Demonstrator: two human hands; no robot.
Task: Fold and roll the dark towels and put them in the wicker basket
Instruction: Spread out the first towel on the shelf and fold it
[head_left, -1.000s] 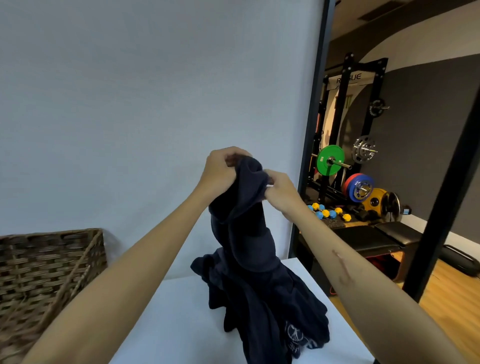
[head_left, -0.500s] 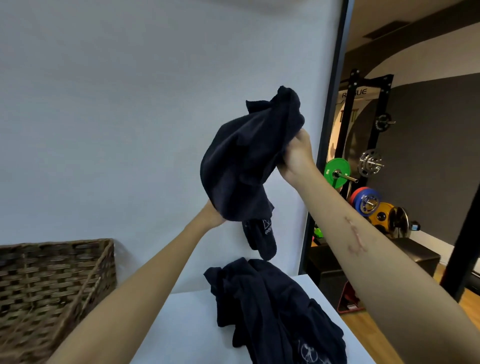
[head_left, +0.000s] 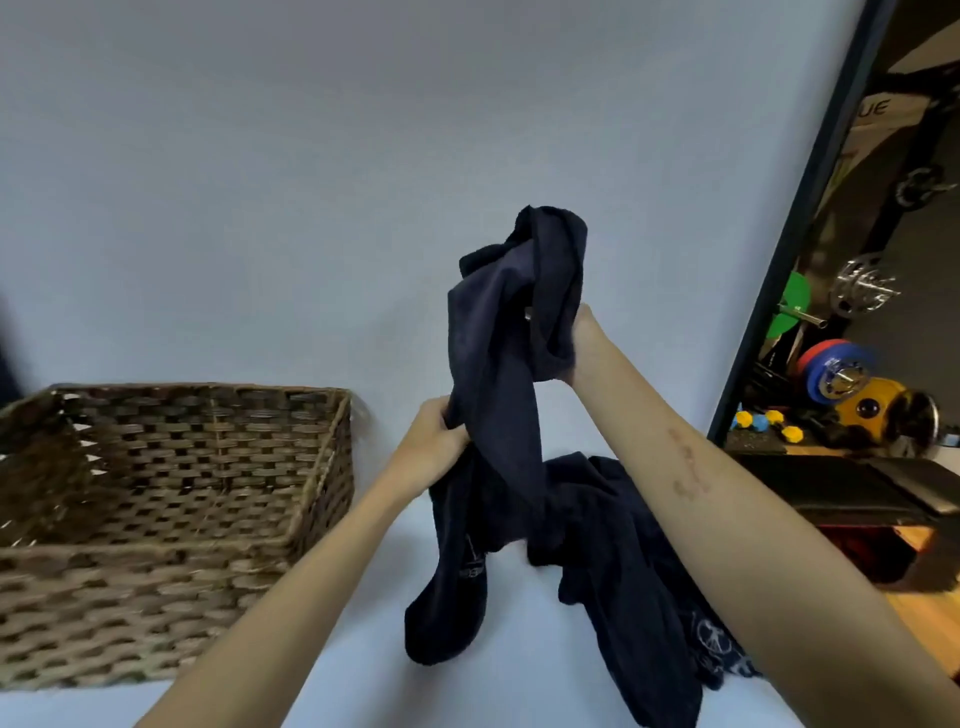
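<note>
1. A person's right hand (head_left: 584, 345), raised higher half a second ago, now sits lower, and the dark towel (head_left: 511, 332) it carries hangs down so that its tail again reaches the pile of dark towels (head_left: 639, 561) on the counter (head_left: 498, 691).
2. The left hand (head_left: 434, 447) has slid down the cloth and now holds it at mid-length, below and left of the right hand.
3. The towel is lifted but bunched, so folding appears not yet begun; likely the hands are seeking edges or corners.
4. The wicker basket (head_left: 311, 467) stands left of the pile on the counter, with no towel visible inside.
5. Both forearms reach forward and up. The right grip is buried in the towel's upper folds, apparently closed round them; the left grip pinches the hanging cloth.
</note>
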